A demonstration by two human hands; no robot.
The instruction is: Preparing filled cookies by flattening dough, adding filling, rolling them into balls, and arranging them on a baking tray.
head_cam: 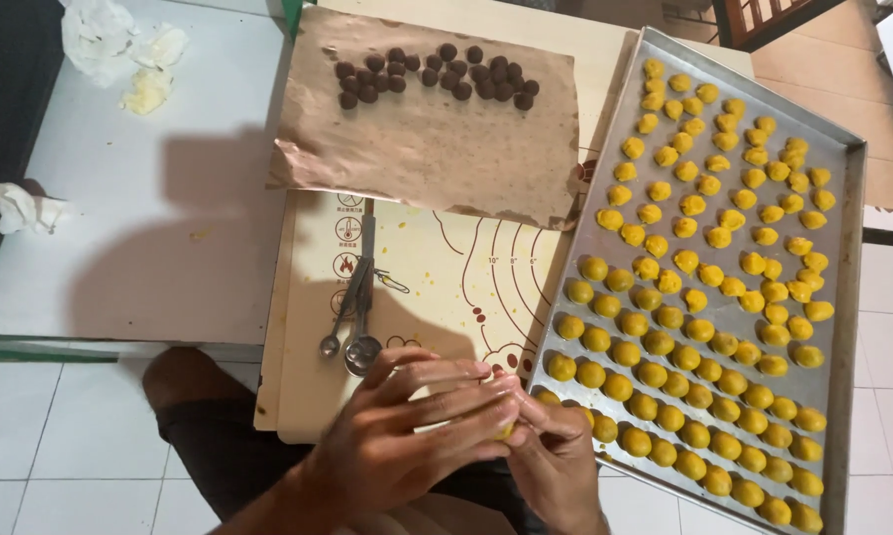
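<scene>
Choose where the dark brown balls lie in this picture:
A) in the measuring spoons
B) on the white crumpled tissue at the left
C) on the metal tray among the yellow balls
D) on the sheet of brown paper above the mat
D: the dark brown balls sit in a cluster on the brown paper, apart from the metal tray that holds only yellow balls.

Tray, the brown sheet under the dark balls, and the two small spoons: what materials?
Tray: looks like bare metal, likely aluminium; dull grey sheen, thin raised rim. Brown sheet: probably baking paper; creased, edges curl up. Spoons: apparently polished steel; bright reflective bowls.
</scene>
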